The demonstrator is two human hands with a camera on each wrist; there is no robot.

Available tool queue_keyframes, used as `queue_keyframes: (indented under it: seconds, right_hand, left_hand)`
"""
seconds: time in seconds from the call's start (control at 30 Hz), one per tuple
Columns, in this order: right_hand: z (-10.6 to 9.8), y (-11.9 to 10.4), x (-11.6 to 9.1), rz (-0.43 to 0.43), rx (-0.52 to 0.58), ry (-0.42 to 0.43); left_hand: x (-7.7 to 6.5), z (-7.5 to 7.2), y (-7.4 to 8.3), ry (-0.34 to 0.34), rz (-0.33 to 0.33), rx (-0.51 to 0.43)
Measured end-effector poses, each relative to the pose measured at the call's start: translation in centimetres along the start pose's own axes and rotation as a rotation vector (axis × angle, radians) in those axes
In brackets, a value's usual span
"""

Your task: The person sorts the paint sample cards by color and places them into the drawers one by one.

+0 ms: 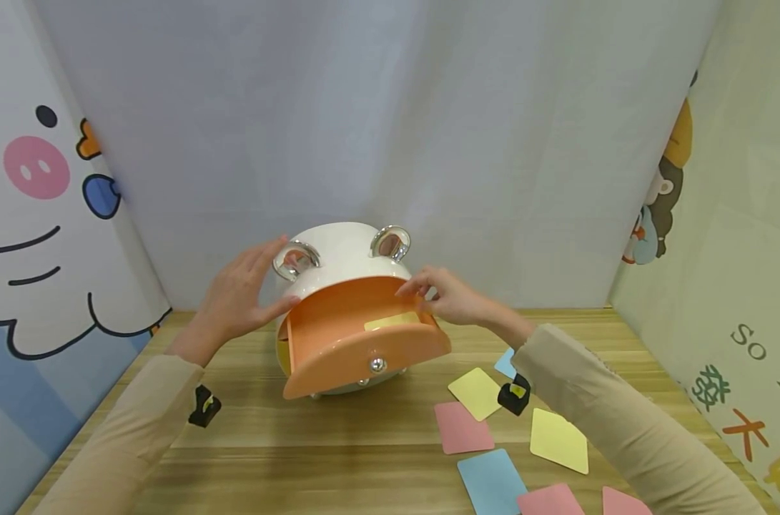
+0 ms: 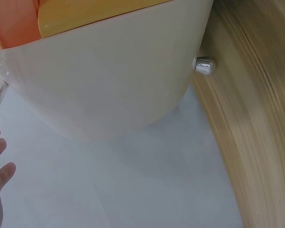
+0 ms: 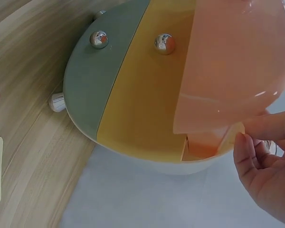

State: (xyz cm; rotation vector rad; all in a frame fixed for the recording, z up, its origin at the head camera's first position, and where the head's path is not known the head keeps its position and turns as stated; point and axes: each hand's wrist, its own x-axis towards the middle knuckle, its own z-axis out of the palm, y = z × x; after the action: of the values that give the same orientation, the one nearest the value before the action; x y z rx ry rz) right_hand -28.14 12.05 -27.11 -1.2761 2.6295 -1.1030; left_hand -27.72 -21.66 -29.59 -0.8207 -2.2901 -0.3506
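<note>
A white cabinet (image 1: 341,247) on a wooden counter (image 1: 287,458) has its orange drawer (image 1: 364,357) pulled out, a yellow card (image 1: 390,322) lying inside; pressing on that drawer might tip the cabinet forward. The left hand (image 1: 238,290), fingers spread and grasping nothing, is at the cabinet's left side and may steady it little. The right hand (image 1: 450,297) bends at the cabinet's right, where the drawer could nip fingers; whether it grasps the card cannot be told. Right of the cabinet, a sleeve (image 1: 595,393) partly hides a blue card (image 1: 505,363); pink cards (image 1: 550,499) in front are cut off.

Soft light glints off the orange drawer (image 3: 232,66), with faint shadows.
</note>
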Motion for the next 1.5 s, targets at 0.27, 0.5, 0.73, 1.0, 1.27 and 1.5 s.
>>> queue_keyframes:
  seconds: [0.27,0.5,0.73,1.0,1.27,1.5]
  right_hand:
    - [-1.0,0.4,-0.6,0.013,0.041,0.015]
    - [-3.0,1.0,-2.4,0.073,0.032,0.038]
    - [-4.6,2.9,-6.0,0.179,0.014,0.023]
    - [-4.3,5.7,-11.1,0.268,-0.029,-0.016]
    - [-2.0,7.9,-16.8,0.298,-0.018,0.015]
    - [0.3,9.5,-21.1,0.394,-0.061,0.061]
  left_hand:
    - [0.0,0.0,0.0,-0.006,-0.007,0.001]
    - [0.1,-0.1,0.0,-0.002,0.000,0.001]
    - [-0.1,-0.1,-0.1,-0.016,-0.012,0.005]
    - [-0.1,0.0,0.0,-0.014,-0.012,0.007]
    - [-0.2,0.1,-0.1,0.001,-0.007,0.000]
    - [-0.1,0.1,-0.1,0.019,0.012,-0.005]
